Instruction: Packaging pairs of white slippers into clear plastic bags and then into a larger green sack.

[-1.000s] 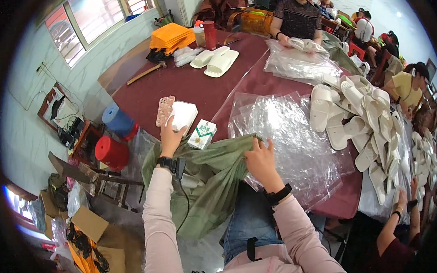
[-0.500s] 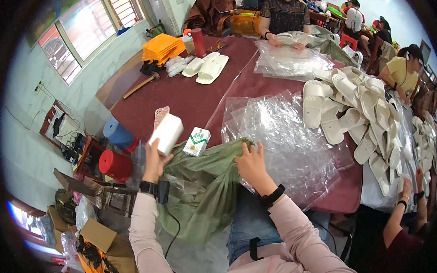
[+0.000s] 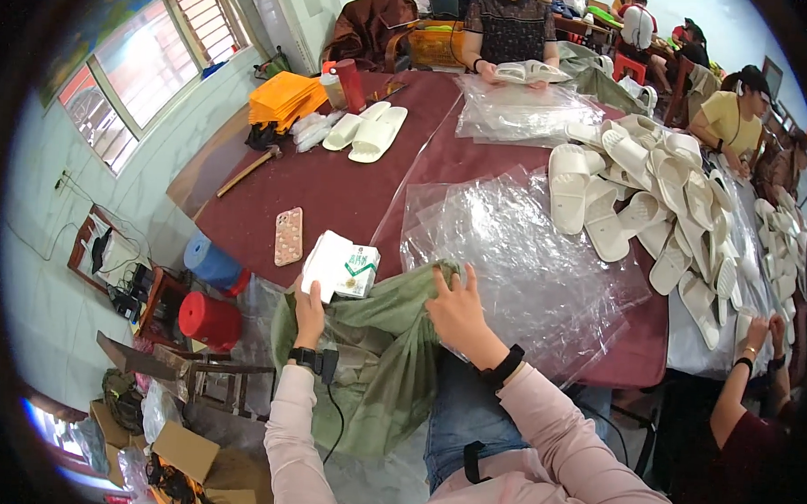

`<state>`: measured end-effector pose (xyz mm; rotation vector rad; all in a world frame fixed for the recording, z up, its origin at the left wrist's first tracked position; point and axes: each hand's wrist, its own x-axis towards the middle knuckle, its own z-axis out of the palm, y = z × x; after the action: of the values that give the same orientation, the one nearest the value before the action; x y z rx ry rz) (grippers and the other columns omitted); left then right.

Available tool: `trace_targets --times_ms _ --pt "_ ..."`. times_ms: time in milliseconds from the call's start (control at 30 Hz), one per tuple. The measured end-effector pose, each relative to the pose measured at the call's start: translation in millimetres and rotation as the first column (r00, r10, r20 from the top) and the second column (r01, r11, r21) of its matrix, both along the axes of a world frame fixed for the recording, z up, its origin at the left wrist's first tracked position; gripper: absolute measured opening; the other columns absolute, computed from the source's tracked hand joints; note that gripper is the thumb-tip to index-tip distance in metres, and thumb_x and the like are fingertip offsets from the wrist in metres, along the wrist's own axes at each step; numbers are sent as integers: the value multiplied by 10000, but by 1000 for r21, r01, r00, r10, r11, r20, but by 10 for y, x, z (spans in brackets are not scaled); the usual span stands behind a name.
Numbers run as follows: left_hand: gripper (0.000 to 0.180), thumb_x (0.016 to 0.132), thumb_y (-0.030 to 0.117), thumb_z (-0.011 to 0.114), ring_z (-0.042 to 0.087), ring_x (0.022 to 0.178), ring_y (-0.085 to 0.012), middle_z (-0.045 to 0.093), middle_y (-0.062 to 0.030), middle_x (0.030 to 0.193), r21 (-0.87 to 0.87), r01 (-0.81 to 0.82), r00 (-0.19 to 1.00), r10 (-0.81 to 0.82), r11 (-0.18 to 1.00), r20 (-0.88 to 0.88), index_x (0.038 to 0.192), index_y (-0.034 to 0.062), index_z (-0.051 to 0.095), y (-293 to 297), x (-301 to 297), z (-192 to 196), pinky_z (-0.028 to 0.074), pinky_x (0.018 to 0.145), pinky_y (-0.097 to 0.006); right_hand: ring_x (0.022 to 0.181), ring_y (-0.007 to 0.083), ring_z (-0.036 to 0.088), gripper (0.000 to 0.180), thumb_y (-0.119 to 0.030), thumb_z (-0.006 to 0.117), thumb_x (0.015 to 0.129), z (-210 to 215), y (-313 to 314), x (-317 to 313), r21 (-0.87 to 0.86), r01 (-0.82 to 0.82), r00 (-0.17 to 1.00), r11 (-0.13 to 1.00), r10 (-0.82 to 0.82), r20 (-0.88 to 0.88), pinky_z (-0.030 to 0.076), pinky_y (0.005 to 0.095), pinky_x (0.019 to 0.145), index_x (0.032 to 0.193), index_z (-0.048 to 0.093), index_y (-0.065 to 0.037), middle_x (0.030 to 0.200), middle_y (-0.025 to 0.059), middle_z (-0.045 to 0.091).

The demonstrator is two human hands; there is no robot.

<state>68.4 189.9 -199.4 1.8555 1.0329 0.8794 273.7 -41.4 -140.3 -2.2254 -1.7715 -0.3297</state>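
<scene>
My left hand [image 3: 308,313] grips the near side of a plain white block-shaped packet [image 3: 325,263]. The packet leans against a small white carton with green marks [image 3: 357,273]. Its contents do not show. My right hand [image 3: 461,316] rests at the upper right edge of a green woven sack [image 3: 391,340], index and middle fingers stretched out and apart. The sack's mouth hangs over the table edge towards my lap, with something pale inside that I cannot make out. A pink patterned phone [image 3: 288,236] lies just beyond the packet.
Clear plastic bags [image 3: 519,256] spread right of the sack, beside a heap of cream slippers [image 3: 659,190]. Farther off are a pair of slippers [image 3: 376,134], a hammer [image 3: 248,172] and orange folded bags [image 3: 286,99]. A person [image 3: 511,34] handles slippers across the table; another's hands are at right.
My left hand has brought the white packet right and nearer, up against the carton, uncovering the phone. My right hand stays by the sack's edge, its fingers spread more.
</scene>
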Motion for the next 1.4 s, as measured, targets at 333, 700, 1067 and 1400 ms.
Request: trace_targets --times_ms 333,700,1067,1400 --pt "604 959 408 427 438 1203 -311 467 -222 1285 98 82 995 -75 992 -69 1332 -61 344 530 481 25 323 1001 -374 1091 376 512 136 -193 609 722 -118 99 24 72 32 999 997 -31 -13 115 619 1084 697 714 -111 1246 212 523" --pt "542 845 326 656 514 1048 -222 539 -147 1152 -168 -37 979 69 985 189 1206 -44 492 663 575 103 403 880 -325 1154 372 480 145 -237 629 733 -214 206 46 -83 123 989 989 -116 88 94 647 1072 784 731 -146 1263 236 500" --pt "435 871 215 581 533 1024 -179 562 -88 1133 -218 39 915 53 975 400 1236 1 482 721 72 126 409 891 -318 1130 363 495 181 -299 647 725 -227 181 18 -100 107 992 989 -100 72 77 671 1061 777 735 -150 1254 228 519" --pt "598 818 206 664 374 1190 -421 333 -243 1309 351 -59 953 157 934 -258 1275 -4 340 257 217 60 367 941 -456 1103 382 501 171 -192 572 734 -168 151 16 -65 91 995 994 -87 58 61 675 1062 737 728 -122 1252 237 520"
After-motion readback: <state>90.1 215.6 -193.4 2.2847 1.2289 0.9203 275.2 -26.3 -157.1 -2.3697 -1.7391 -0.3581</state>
